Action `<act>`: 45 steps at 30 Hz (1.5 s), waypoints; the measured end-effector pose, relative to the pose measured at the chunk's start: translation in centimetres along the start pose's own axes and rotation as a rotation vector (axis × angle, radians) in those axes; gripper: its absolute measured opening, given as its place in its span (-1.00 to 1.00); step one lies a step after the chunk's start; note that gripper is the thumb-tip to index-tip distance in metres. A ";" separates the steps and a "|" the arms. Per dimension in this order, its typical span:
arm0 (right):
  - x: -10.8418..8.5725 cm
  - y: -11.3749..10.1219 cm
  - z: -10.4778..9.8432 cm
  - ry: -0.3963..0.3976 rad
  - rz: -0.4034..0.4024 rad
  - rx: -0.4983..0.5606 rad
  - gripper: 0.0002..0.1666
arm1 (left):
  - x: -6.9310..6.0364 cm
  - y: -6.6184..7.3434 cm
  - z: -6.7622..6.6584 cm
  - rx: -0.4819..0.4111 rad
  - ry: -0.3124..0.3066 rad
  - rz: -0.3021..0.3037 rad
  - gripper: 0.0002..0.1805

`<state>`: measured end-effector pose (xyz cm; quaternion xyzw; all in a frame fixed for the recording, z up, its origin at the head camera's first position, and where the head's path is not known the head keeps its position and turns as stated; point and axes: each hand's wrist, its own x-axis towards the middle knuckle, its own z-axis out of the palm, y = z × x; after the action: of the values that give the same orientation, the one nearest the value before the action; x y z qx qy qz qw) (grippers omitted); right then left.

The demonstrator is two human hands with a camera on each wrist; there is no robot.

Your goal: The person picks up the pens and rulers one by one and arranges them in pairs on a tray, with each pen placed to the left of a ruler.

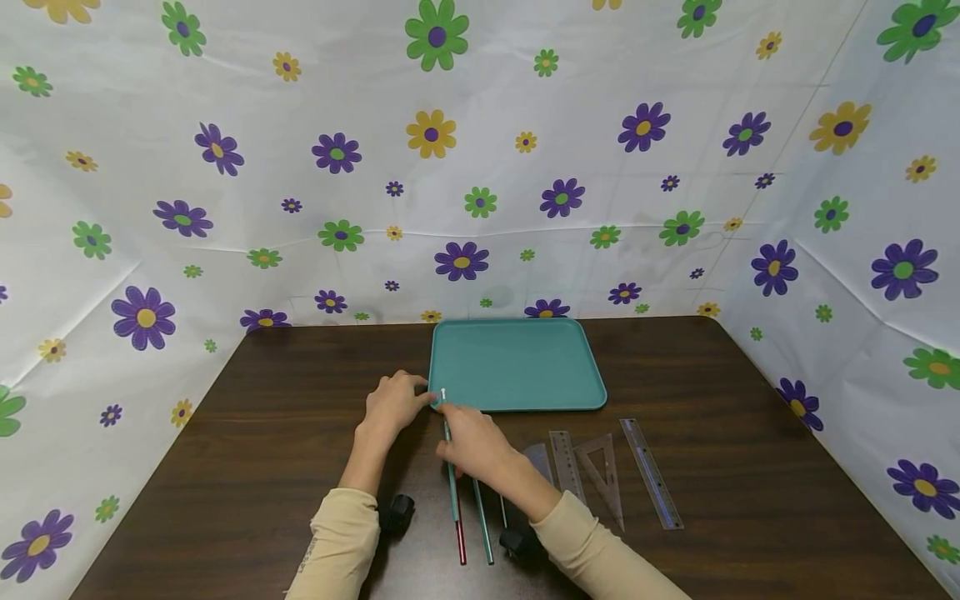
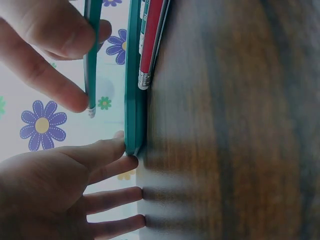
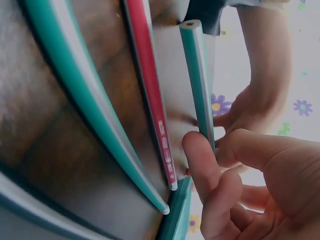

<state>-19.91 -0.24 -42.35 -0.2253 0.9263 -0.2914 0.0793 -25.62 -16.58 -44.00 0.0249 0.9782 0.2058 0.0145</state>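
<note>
My right hand [image 1: 476, 446] pinches a green pencil [image 3: 199, 75] between thumb and fingers, its eraser end over the tray's near left corner. With thumb and index finger, my left hand [image 2: 65, 185] touches the corner of the teal tray [image 1: 517, 367]; its other fingers reach straight to the table beside it. A red pencil [image 3: 147, 75] lies on the table under the held one, its eraser end by the tray. To its right lies another green pencil [image 1: 483, 525]. A thinner stick [image 1: 503, 510] farther right is mostly hidden by my right arm.
Right of the pencils lie a clear ruler [image 1: 566, 467], a set square [image 1: 602, 475] and a longer ruler [image 1: 651, 475]. A bluish clear piece [image 1: 537, 460] shows partly behind my right wrist. The brown table [image 1: 300, 417] meets a flowered cloth [image 1: 337, 258] behind and at both sides.
</note>
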 end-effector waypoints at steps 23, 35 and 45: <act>1.1 0.5 -2.0 -0.078 0.077 0.030 -0.07 | -0.1 0.3 -0.2 0.000 -0.003 -0.019 -0.51; 1.7 0.6 -2.6 -0.117 0.118 0.141 0.08 | 0.0 0.3 -0.2 -0.001 0.000 -0.023 -0.52; 2.3 0.7 -2.8 -0.112 0.118 0.143 0.09 | 0.0 0.3 -0.2 -0.006 0.004 -0.013 -0.52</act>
<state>-22.97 0.56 -40.51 -0.1802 0.9089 -0.3385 0.1640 -25.60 -16.39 -43.74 0.0181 0.9777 0.2089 0.0137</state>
